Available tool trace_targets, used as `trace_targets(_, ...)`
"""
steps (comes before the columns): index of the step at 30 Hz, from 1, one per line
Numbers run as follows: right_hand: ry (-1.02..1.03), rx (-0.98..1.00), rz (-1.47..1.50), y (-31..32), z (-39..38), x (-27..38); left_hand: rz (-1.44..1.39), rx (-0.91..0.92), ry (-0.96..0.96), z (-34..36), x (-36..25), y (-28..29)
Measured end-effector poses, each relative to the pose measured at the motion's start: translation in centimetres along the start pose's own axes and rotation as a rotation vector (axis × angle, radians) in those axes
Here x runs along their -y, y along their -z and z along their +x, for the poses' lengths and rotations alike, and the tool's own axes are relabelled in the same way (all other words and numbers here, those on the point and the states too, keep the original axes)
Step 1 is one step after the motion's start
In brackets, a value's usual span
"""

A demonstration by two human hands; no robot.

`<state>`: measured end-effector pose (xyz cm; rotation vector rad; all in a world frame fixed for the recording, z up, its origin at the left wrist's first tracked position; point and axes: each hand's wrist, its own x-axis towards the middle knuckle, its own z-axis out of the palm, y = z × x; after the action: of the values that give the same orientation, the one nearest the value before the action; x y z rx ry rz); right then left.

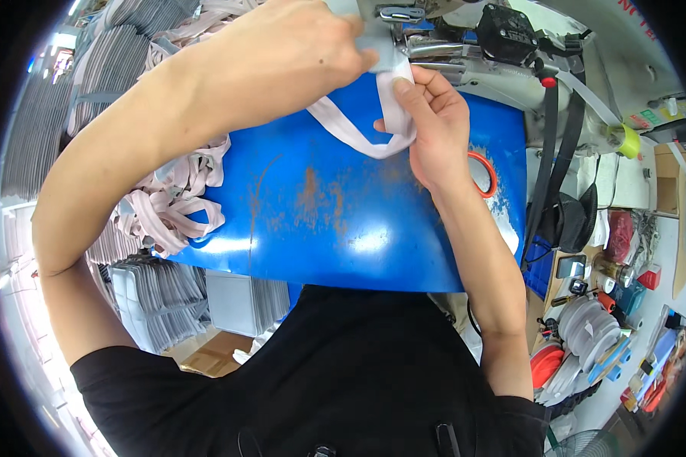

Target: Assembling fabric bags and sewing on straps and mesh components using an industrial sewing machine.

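My right hand (440, 114) pinches a pale pink fabric strap (392, 103) between thumb and fingers, just in front of the sewing machine (442, 49). The strap hangs in a loop that curves left over the blue table. Beside the machine's needle area, my left hand (309, 49) is closed, its fingers curled at the edge of a flat light-grey piece (381, 49). What lies between those fingers is hidden. The strap's upper end meets the grey piece under the machine's metal parts.
The blue worktable (282, 236) has worn brown patches. A heap of pale straps (175, 206) lies at its left edge, with stacks of grey panels (110, 68) beyond. An orange ring handle (488, 175) lies by my right forearm. Thread spools (587, 324) stand at the right.
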<state>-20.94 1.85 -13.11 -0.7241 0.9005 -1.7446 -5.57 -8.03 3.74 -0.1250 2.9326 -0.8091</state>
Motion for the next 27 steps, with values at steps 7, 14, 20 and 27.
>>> trace_targets(7,0.024,0.0,0.035,0.0,-0.1,-0.1,-0.207,-0.061,0.126,0.8,-3.8,0.3)
trace_targets(14,0.046,-0.006,0.034,0.1,-0.2,-0.5,-0.259,-0.136,0.329,4.1,-7.7,-0.5)
trace_targets(20,0.048,0.058,0.127,0.4,-1.2,0.1,-0.843,-0.388,0.699,1.8,-10.4,-2.7)
trace_targets(27,-0.112,0.083,0.083,0.6,-3.7,1.3,-0.642,-0.229,0.432,-6.7,-18.4,-1.2)
